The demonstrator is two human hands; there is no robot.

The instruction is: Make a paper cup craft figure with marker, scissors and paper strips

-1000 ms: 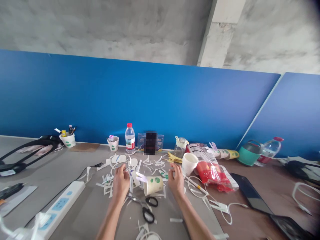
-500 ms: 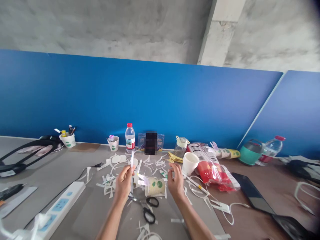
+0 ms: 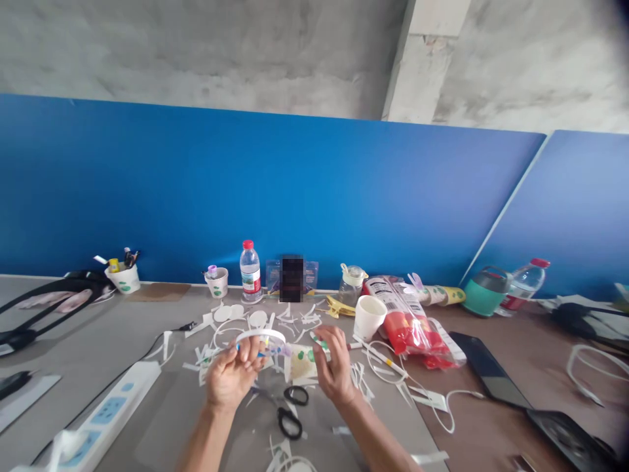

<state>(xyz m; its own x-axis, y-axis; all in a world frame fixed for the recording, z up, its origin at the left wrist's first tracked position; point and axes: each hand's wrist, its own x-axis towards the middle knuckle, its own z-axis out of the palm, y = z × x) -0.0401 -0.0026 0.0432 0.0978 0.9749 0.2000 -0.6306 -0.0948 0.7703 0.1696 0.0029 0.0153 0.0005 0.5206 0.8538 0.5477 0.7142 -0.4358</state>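
My left hand (image 3: 234,373) is closed on a thin white paper piece (image 3: 268,333), which shows as a curved rim with some blue beneath it. To its right, my right hand (image 3: 335,364) has its fingers apart and curled, with nothing visible in them. Between the hands a patterned paper cup (image 3: 301,364) lies on its side, partly behind my right fingers. Scissors (image 3: 289,423) with black handles rest just in front of the cup. White paper scraps (image 3: 211,357) are scattered around both hands.
A white cup (image 3: 369,317) and a red bag (image 3: 407,328) stand to the right. A bottle (image 3: 251,275) and a small cup (image 3: 217,283) are at the back. On the left lies a power strip (image 3: 111,413); a dark phone (image 3: 491,370) lies at the right.
My left hand has turned, and the white piece that stood upright now shows as a wide curve. My right hand has moved slightly left, over the end of the lying cup.
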